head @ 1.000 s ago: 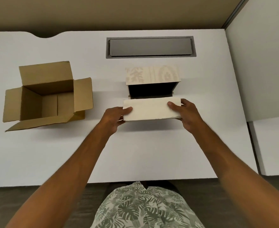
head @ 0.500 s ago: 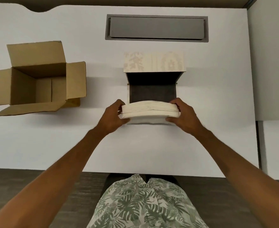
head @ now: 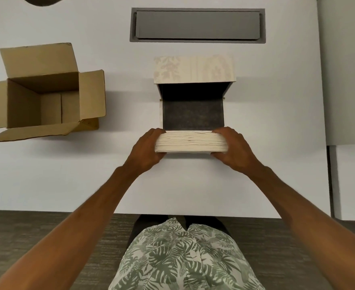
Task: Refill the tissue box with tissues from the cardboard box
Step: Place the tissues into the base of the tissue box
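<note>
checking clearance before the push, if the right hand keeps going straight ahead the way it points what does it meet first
Probably the tissue box: the right hand, gripping the tissue stack with the left hand, points toward its open dark interior. Depth is unclear, so it may pass above the rim.

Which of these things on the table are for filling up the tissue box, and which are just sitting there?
For the job:
- tissue stack, held at its ends by the left hand and right hand
- tissue box, lid open
- cardboard box, flaps open

Just there:
- grey hatch set into the table
</note>
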`<action>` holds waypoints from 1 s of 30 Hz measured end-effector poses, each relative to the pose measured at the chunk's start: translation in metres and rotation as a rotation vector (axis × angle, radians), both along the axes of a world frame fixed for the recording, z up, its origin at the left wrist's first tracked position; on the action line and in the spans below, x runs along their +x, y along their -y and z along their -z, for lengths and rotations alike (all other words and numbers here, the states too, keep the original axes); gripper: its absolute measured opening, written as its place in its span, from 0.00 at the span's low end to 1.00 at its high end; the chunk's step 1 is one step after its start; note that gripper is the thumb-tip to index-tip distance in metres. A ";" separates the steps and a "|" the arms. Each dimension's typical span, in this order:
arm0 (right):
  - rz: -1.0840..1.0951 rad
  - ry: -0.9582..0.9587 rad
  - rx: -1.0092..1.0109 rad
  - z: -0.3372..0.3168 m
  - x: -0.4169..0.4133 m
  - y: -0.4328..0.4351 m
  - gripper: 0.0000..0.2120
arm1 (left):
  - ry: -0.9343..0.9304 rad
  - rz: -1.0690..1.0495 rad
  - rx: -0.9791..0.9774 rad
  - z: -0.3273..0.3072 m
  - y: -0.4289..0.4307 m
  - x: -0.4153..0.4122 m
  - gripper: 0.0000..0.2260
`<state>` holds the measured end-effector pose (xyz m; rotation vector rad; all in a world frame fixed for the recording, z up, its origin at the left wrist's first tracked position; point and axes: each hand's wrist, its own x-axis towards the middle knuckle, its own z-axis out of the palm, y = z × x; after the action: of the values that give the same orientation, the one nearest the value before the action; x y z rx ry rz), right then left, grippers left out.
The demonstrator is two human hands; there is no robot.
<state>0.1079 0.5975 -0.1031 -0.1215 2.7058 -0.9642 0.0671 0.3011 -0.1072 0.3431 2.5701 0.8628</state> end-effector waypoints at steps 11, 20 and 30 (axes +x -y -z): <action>0.052 0.100 0.025 0.012 0.002 -0.001 0.30 | 0.066 -0.046 0.030 0.005 0.004 0.002 0.23; 0.313 0.347 -0.536 -0.003 -0.003 -0.013 0.25 | 0.496 -0.371 0.450 -0.007 0.015 -0.009 0.27; 0.698 0.329 -0.704 -0.002 -0.035 -0.004 0.19 | 0.518 -0.819 0.614 -0.015 -0.022 -0.033 0.12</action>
<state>0.0727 0.6019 -0.1016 0.8174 1.9966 -1.8886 0.0341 0.3231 -0.0926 -0.7395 1.8646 1.7394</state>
